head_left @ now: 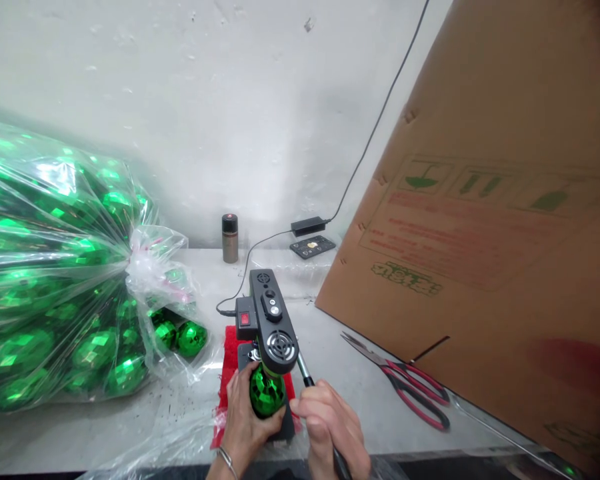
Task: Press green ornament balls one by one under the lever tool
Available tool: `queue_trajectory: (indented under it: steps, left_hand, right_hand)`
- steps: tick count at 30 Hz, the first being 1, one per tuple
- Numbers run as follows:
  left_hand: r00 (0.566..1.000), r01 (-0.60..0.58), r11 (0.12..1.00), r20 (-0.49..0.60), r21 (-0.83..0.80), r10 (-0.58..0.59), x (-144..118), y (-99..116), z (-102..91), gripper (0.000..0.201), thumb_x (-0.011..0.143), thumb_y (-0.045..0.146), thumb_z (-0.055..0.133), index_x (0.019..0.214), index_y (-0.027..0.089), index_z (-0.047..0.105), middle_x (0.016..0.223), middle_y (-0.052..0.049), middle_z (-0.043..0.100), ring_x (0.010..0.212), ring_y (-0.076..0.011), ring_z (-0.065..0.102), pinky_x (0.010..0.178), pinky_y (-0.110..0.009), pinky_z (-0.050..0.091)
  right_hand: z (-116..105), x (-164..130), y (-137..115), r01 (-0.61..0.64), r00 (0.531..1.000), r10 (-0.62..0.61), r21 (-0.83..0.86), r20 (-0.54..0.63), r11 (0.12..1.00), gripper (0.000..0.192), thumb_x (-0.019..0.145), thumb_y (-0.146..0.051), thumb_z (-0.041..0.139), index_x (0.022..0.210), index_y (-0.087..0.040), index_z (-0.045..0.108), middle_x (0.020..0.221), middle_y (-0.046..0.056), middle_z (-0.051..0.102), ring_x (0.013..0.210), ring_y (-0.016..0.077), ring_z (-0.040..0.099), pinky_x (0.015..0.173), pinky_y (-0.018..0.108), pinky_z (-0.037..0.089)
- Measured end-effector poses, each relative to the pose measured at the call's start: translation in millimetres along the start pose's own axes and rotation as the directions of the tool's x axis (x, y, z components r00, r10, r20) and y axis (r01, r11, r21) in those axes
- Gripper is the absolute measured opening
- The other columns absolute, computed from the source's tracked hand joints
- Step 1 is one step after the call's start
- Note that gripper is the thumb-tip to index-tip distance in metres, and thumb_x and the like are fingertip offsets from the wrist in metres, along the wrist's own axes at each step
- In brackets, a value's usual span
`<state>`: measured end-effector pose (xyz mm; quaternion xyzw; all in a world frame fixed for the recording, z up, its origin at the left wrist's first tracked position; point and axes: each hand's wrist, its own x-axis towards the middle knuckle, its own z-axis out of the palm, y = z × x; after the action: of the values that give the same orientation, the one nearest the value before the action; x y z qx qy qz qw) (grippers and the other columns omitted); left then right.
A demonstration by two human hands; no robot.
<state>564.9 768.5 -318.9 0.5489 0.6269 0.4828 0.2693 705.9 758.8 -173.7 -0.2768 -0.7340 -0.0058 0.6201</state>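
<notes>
Green and faceted, the ball (266,393) sits low in the middle of the frame, directly under the head of a small grey drill press (273,321). The left hand (245,420) wraps it from the left and from below: the fingers curl around its left side and the thumb comes up along its lower edge, so most of the ball's front shows between them. That hand is clasped on the ball, with a thin bracelet on the wrist at the bottom edge of the frame.

Just to the right, the right hand (330,427) is clenched round the press's lever (306,375), a slim metal rod slanting down from the machine's head into the fist. The knuckles lie just beside the ball, not touching it as far as I can tell.

The press stands on a red mat (229,363) on a pale table (130,427). A red switch glows on its left side, and a black cable runs from it up toward the wall.

On the left of the frame a large clear bag (55,280) bulges with more green balls, a few spilling toward its open mouth near the mat. Right of the hands lie red-handled scissors (405,383), and behind them leans a big cardboard sheet (490,233). At the back of the table stand a small can (230,238) and a dark tray (313,247).
</notes>
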Motion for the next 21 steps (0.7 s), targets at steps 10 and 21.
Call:
queue_trajectory:
  steps: [10,21]
  left_hand:
    - [1.0,0.0,0.999,0.024,0.046,-0.001,0.0,2.3,-2.4,0.076,0.067,0.048,0.078,0.134,0.013,0.066,0.133,-0.022,0.074,0.13,-0.0451,0.067,0.116,-0.067,0.05]
    - [0.999,-0.043,0.997,0.013,0.065,0.042,0.2,1.9,-3.2,0.073,0.069,0.044,0.079,0.133,0.013,0.066,0.13,-0.022,0.076,0.125,-0.0443,0.071,0.111,-0.068,0.054]
  right_hand:
    - [3.0,-0.4,-1.6,-0.023,1.0,0.023,-0.019,-0.018,1.0,0.027,0.114,-0.021,0.041,0.097,-0.02,0.063,0.074,0.0,0.065,0.061,0.0112,0.061,0.063,0.027,0.053]
    - [2.4,-2.7,-1.1,-0.031,0.999,0.03,-0.019,-0.014,0.999,0.027,0.114,-0.022,0.041,0.098,-0.02,0.062,0.074,0.0,0.067,0.061,0.0119,0.063,0.064,0.029,0.054]
